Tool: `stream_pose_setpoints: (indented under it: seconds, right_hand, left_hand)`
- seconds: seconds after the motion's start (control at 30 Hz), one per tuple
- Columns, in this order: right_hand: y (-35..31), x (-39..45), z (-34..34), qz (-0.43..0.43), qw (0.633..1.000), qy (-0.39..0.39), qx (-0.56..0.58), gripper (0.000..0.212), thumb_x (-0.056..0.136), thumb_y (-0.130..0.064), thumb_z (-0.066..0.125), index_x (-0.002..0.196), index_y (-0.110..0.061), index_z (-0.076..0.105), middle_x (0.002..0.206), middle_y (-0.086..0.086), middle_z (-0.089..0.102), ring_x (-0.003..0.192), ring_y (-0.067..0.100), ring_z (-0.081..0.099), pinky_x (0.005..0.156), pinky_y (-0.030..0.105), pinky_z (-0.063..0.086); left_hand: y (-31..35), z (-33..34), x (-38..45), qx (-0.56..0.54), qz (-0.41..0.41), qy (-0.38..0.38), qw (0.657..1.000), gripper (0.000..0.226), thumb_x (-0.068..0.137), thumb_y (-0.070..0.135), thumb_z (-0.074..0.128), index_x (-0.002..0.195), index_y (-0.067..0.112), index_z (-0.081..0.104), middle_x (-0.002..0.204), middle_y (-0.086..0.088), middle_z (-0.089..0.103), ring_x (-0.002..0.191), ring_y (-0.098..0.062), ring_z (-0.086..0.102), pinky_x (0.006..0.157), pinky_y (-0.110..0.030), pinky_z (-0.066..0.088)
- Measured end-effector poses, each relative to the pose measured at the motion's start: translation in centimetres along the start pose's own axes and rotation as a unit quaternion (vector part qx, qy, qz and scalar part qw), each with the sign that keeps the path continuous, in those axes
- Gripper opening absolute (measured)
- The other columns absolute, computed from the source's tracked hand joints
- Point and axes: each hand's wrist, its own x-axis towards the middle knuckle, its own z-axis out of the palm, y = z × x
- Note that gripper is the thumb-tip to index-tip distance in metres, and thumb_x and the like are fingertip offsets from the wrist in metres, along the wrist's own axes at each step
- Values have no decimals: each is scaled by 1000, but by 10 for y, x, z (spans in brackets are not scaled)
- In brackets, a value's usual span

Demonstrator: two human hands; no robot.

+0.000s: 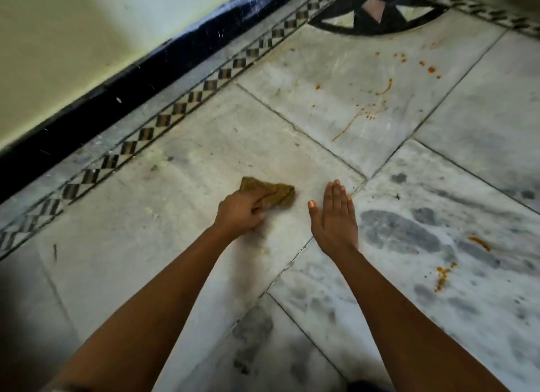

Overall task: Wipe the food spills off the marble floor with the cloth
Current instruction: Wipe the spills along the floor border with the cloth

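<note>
My left hand (241,212) is closed on a crumpled brown cloth (276,193), pressing it on the white marble floor (175,210) near the middle of the view. To its right, my right hand (334,213) rests flat on the floor with fingers together and straight, holding nothing. Orange food spills streak the slab farther ahead (362,112), with more orange drops beyond them (431,69). Another orange smear and splatter (444,273) lie on the grey-veined slab at the right.
A black skirting (96,108) and a pale wall (58,41) run diagonally along the left. A checkered inlay border (163,120) follows the skirting. A dark patterned inlay (377,12) sits at the top. A small dark mark (54,251) lies at the left.
</note>
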Motion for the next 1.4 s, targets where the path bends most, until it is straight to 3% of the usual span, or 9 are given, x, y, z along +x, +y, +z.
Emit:
stream_pose_setpoints:
  seconds: [0.13,0.23,0.47,0.63,0.7,0.83,1.1,1.27,1.4]
  right_hand:
    - [3,-29,-35,-35,999,31,-5,74,89,-50,6,149,-7,0,158,8,-3,145,17,-7,115,28,-9]
    - [12,-40,-66,-32,998,57,-19,74,88,-49,5,149,-7,0,158,8,-3,145,17,-7,114,28,-10]
    - [35,-41,-134,-35,996,73,-39,76,86,-51,2,149,-8,-2,158,8,-4,145,17,-7,113,28,-11]
    - [44,-28,-167,-31,995,79,-61,65,99,-46,11,149,-7,-2,158,9,-4,145,17,-7,115,29,-9]
    - [41,-19,-166,-35,994,79,-61,70,93,-49,5,149,-7,-2,158,9,-4,145,17,-6,115,29,-9]
    - [33,-1,-150,-27,995,82,-49,78,85,-51,1,149,-8,-2,158,7,-5,145,16,-8,114,27,-11]
    - [27,43,-143,38,992,52,-112,66,99,-47,12,149,-7,-4,158,8,-7,145,17,-8,114,29,-11]
    - [19,49,-141,56,987,53,-142,82,83,-55,-4,149,-6,-2,158,10,-4,145,19,-6,114,29,-10]
    - [19,56,-136,71,986,34,-147,72,94,-53,3,148,-6,-4,158,10,-7,145,19,-8,115,31,-9]
  left_hand:
    - [10,-26,-27,-308,-68,-9,949,40,85,7,56,122,22,59,96,-8,65,75,-18,64,58,-19,52]
    - [41,-54,-27,-379,-63,18,923,32,87,-4,49,112,13,60,87,-10,62,57,-4,62,48,-14,48]
    - [136,-113,-14,-373,-18,36,927,19,89,4,51,103,12,60,84,-5,61,74,-18,56,57,-21,48]
    - [167,-150,-10,-345,1,8,939,14,90,10,54,96,21,60,87,-2,61,80,-18,58,60,-20,48]
    - [164,-159,-8,-347,-14,18,937,16,90,13,56,88,28,57,86,1,59,77,-14,57,63,-19,46]
    - [139,-160,8,-354,-35,47,934,15,91,10,53,101,21,56,81,0,56,70,-11,53,50,-15,49]
    - [79,-125,65,-472,-53,71,877,26,91,1,49,111,13,59,77,0,62,54,-4,61,46,-12,48]
    - [63,-145,80,-457,-38,64,886,24,90,3,51,107,18,60,73,1,62,51,-7,58,41,-14,43]
    - [64,-144,92,-439,-24,67,896,28,89,5,51,112,20,60,76,-3,62,52,-8,60,41,-21,48]
